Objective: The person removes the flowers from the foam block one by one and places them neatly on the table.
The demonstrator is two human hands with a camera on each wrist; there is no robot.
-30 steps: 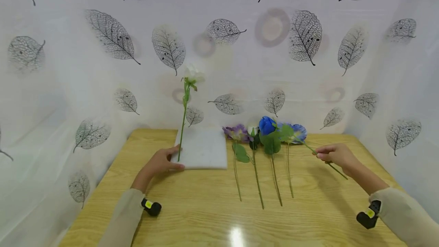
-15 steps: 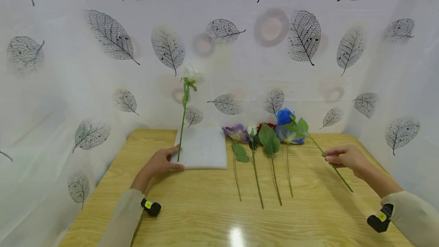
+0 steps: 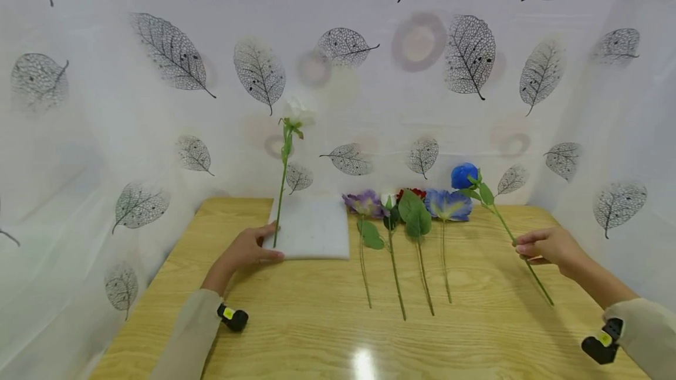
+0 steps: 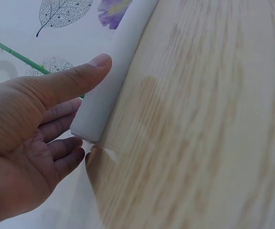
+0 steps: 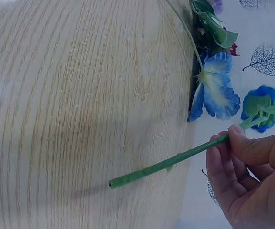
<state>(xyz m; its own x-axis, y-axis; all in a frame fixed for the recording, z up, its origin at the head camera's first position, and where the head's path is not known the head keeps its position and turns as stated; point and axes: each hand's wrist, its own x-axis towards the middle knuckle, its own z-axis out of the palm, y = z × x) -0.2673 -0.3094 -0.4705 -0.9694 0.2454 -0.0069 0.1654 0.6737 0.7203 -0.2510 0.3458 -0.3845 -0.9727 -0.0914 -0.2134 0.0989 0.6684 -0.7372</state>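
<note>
On the left, a white foam block [image 3: 317,233] lies flat with a white artificial flower [image 3: 298,113] standing upright in it, its green stem rising from the block's left part. My left hand [image 3: 253,249] grips the block's near left corner; its thumb [image 4: 80,81] lies along the front face and the other fingers are at the left side. On the far right, my right hand [image 3: 549,249] pinches the stem of a blue artificial rose [image 3: 465,176] between thumb and fingers. The rose leans left, its bloom pointing away, and the cut stem end [image 5: 123,181] hangs over the table.
Several artificial flowers lie in a row right of the block: a purple one [image 3: 364,204], a white bud [image 3: 389,200], a red one [image 3: 414,193] behind green leaves, and a blue-violet one [image 3: 449,207]. A leaf-print curtain [image 3: 359,98] encloses the wooden table [image 3: 317,321].
My right hand has drawn the blue rose to the right, off the other flowers, uncovering the red and blue-violet ones. The left hand and foam block have stayed put.
</note>
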